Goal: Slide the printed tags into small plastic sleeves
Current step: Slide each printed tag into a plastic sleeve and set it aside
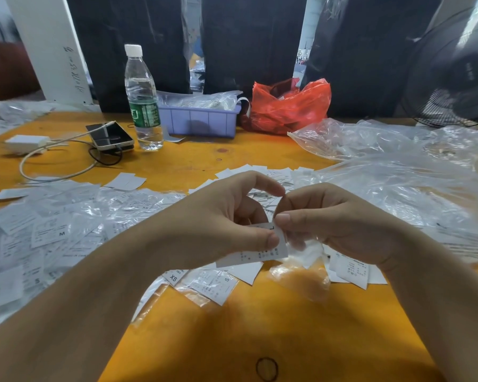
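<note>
My left hand [226,216] pinches a white printed tag [255,255] marked L between thumb and fingers, just above the orange table [260,326]. My right hand [329,224] pinches the tag's top right corner together with a small clear plastic sleeve [307,249] that hangs crumpled below my fingers. Whether the tag is inside the sleeve I cannot tell. Loose printed tags [47,232] marked M, S and XS lie scattered on the left and under my hands, many mixed with clear sleeves [116,208].
A water bottle [142,97], a phone [111,136] with cable and charger [25,143], a purple bin [202,119] and a red bag [290,106] stand at the back. Big clear plastic bags [398,166] cover the right. A fan [458,73] sits far right.
</note>
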